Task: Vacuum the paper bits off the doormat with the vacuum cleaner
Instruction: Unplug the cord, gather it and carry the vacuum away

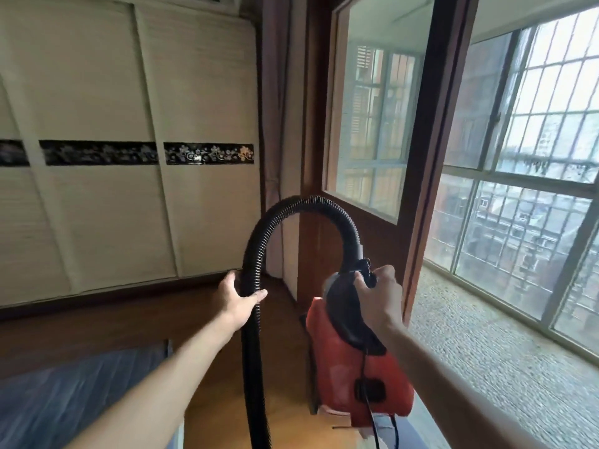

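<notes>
A red and black vacuum cleaner hangs in the air in front of me. My right hand grips its black handle at the top. A black ribbed hose arches up from the vacuum's top and drops down on the left. My left hand holds this hose where it comes down. The hose's lower end runs out of the bottom of the frame, so no nozzle shows. A black power cord dangles from the vacuum's body. No doormat or paper bits are in view.
Cream sliding wardrobe doors with a dark floral band fill the left. A brown wooden door frame stands right behind the vacuum. A barred window and pebbled balcony floor lie to the right. Blue bedding sits at the lower left.
</notes>
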